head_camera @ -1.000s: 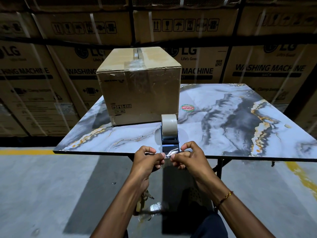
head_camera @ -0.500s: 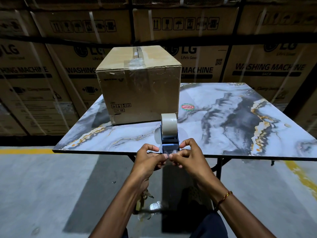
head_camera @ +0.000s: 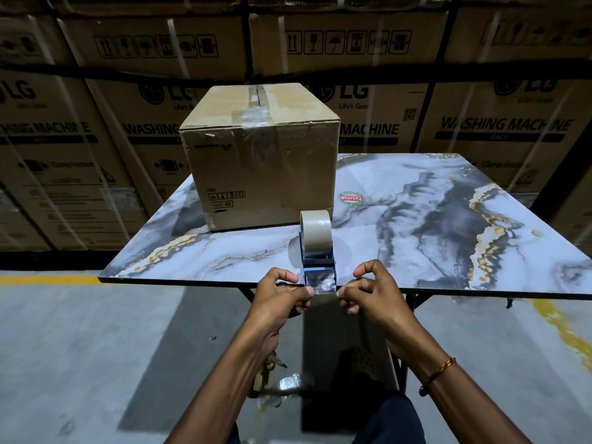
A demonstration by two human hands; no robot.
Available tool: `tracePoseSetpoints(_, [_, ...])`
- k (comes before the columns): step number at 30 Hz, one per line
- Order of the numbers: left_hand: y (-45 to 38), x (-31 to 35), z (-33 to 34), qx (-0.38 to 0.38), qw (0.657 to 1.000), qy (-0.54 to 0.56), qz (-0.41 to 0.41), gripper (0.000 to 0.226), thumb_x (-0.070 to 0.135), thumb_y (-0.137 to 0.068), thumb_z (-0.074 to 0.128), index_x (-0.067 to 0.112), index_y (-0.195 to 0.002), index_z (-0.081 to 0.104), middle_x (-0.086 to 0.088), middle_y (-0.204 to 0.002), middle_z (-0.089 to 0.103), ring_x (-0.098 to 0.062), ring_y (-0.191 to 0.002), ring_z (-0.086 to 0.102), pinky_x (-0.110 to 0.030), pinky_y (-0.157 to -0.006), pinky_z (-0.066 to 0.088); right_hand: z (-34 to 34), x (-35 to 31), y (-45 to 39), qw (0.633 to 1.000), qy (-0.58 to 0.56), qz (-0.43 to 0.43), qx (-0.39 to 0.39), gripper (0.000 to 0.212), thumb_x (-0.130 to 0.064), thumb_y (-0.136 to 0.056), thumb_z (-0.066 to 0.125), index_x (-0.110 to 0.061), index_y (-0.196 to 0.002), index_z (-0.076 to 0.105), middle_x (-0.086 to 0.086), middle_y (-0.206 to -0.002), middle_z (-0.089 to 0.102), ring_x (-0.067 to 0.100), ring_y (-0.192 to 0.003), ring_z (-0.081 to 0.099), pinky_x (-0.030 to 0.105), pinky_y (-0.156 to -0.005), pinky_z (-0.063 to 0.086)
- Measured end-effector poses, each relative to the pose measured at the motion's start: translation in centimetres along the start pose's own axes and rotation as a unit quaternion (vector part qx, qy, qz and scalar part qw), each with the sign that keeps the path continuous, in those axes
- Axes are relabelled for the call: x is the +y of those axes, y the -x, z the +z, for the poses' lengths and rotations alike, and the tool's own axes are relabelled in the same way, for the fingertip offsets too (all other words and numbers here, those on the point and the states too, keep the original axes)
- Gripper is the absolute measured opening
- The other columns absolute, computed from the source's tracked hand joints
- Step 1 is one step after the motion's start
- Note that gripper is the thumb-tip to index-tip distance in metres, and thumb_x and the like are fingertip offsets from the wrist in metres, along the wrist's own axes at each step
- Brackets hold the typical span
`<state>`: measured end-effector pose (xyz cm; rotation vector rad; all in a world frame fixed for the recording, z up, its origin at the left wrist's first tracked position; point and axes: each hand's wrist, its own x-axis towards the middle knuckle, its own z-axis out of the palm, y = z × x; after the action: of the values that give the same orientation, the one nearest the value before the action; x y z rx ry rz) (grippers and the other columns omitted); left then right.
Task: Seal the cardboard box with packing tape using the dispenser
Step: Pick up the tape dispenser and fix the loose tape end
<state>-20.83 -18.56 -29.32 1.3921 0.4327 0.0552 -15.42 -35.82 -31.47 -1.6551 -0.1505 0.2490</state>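
A brown cardboard box (head_camera: 259, 168) stands at the back left of the marble-patterned table (head_camera: 416, 219), with clear tape over its top seam and down its front face. A blue tape dispenser (head_camera: 317, 251) carrying a beige roll stands near the table's front edge. My left hand (head_camera: 282, 296) and my right hand (head_camera: 371, 293) pinch the two side edges of a clear strip of tape (head_camera: 320, 283) pulled out from the dispenser's front. The strip is stretched flat between my fingertips.
Stacked washing-machine cartons (head_camera: 499, 123) form a wall behind the table. A round red-and-green sticker (head_camera: 351, 198) lies on the tabletop. Crumpled tape scraps (head_camera: 278, 386) lie on the concrete floor under the table. Yellow floor lines (head_camera: 557, 322) run on both sides.
My hands have moved apart and slightly toward me, drawing the tape strip out wider from the dispenser. The box and dispenser have stayed in place.
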Motion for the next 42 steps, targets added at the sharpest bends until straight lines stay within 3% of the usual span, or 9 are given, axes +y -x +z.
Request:
tracePoseSetpoints(2, [0.0, 0.1, 0.0, -0.005, 1.000, 0.001, -0.002, 0.031, -0.009, -0.082, 0.069, 0.008, -0.098, 0.048, -0.011, -0.065, 0.061, -0.010, -0.043, 0.053, -0.023, -0.051, 0.043, 0.1, 0.0, -0.1, 1.000, -0.025, 0.003, 0.006, 0.022, 0.000, -0.093, 0.058, -0.017, -0.099, 0.044, 0.008, -0.077, 0.079, 0.016, -0.064, 0.067, 0.029, -0.059, 0.050])
tracePoseSetpoints(7, [-0.1, 0.0, 0.0, -0.010, 1.000, -0.002, -0.003, 0.031, -0.008, -0.081, 0.069, 0.007, -0.099, 0.049, -0.012, -0.067, 0.061, -0.010, -0.044, 0.053, -0.023, -0.050, 0.043, 1.1, -0.5, -0.5, 1.000, -0.025, -0.013, 0.001, 0.030, -0.016, -0.089, 0.073, -0.018, -0.099, 0.044, 0.005, -0.074, 0.079, 0.015, -0.057, 0.064, 0.028, -0.055, 0.045])
tracePoseSetpoints(11, [-0.1, 0.0, -0.1, -0.013, 1.000, -0.001, -0.006, 0.029, -0.007, -0.082, 0.069, 0.006, -0.099, 0.050, -0.012, -0.068, 0.060, -0.012, -0.047, 0.054, -0.023, -0.051, 0.044, 1.2, -0.6, -0.8, 1.000, -0.014, -0.016, -0.005, 0.030, -0.009, -0.088, 0.072, -0.017, -0.100, 0.045, -0.001, -0.067, 0.076, 0.014, -0.058, 0.066, 0.027, -0.054, 0.044])
tracePoseSetpoints(19, [-0.1, 0.0, 0.1, -0.017, 1.000, -0.020, -0.002, 0.026, -0.009, -0.083, 0.066, 0.004, -0.101, 0.052, -0.010, -0.065, 0.058, -0.014, -0.051, 0.052, -0.020, -0.048, 0.043, 0.8, -0.3, -0.8, 0.999, -0.016, -0.019, -0.031, 0.016, -0.009, -0.097, 0.058, -0.019, -0.103, 0.047, 0.008, -0.084, 0.080, 0.017, -0.068, 0.071, 0.028, -0.060, 0.048])
tracePoseSetpoints(23, [-0.1, 0.0, 0.1, -0.019, 0.999, -0.027, 0.002, 0.026, -0.009, -0.083, 0.066, 0.004, -0.101, 0.052, -0.012, -0.067, 0.059, -0.013, -0.050, 0.052, -0.020, -0.048, 0.043, 0.7, -0.7, -0.5, 0.998, 0.006, -0.038, -0.049, 0.029, -0.012, -0.089, 0.072, -0.019, -0.104, 0.048, 0.003, -0.074, 0.074, 0.016, -0.070, 0.069, 0.030, -0.061, 0.047])
tracePoseSetpoints(27, [-0.1, -0.1, -0.1, -0.019, 0.999, -0.045, 0.009, 0.027, -0.010, -0.082, 0.066, 0.001, -0.104, 0.053, -0.015, -0.073, 0.060, -0.015, -0.055, 0.051, -0.023, -0.053, 0.044, 0.6, -0.9, -0.4, 0.997, 0.008, -0.043, -0.061, 0.032, -0.002, -0.086, 0.073, -0.016, -0.103, 0.050, 0.001, -0.069, 0.070, 0.006, -0.059, 0.064, 0.018, -0.054, 0.048])
tracePoseSetpoints(31, [-0.1, -0.4, -0.2, -0.017, 0.998, -0.055, 0.017, 0.027, -0.009, -0.082, 0.066, 0.000, -0.104, 0.054, -0.015, -0.075, 0.059, -0.017, -0.059, 0.051, -0.029, -0.059, 0.043, 0.4, -0.8, -0.4, 0.996, 0.001, -0.057, -0.066, 0.030, -0.001, -0.086, 0.073, -0.014, -0.099, 0.050, 0.007, -0.073, 0.071, 0.012, -0.065, 0.067, 0.017, -0.059, 0.050])
tracePoseSetpoints(35, [-0.3, -0.6, -0.3, -0.015, 0.997, -0.074, 0.026, 0.025, -0.007, -0.082, 0.067, 0.005, -0.100, 0.054, -0.013, -0.074, 0.062, -0.016, -0.059, 0.054, -0.025, -0.057, 0.046, 0.1, -0.4, -0.4, 0.995, -0.009, -0.064, -0.070, 0.027, -0.002, -0.087, 0.072, -0.012, -0.099, 0.050, 0.021, -0.083, 0.074, 0.019, -0.073, 0.072, 0.021, -0.067, 0.053])
tracePoseSetpoints(42, [-0.3, -0.8, -0.4, -0.010, 0.995, -0.092, 0.030, 0.023, -0.005, -0.083, 0.067, 0.009, -0.095, 0.054, -0.011, -0.073, 0.062, -0.013, -0.056, 0.053, -0.024, -0.055, 0.044, 0.3, -0.1, -0.7, 0.997, 0.018, -0.063, -0.044, 0.021, 0.003, -0.091, 0.063, -0.014, -0.096, 0.050, 0.013, -0.082, 0.079, 0.020, -0.073, 0.076, 0.022, -0.064, 0.054])
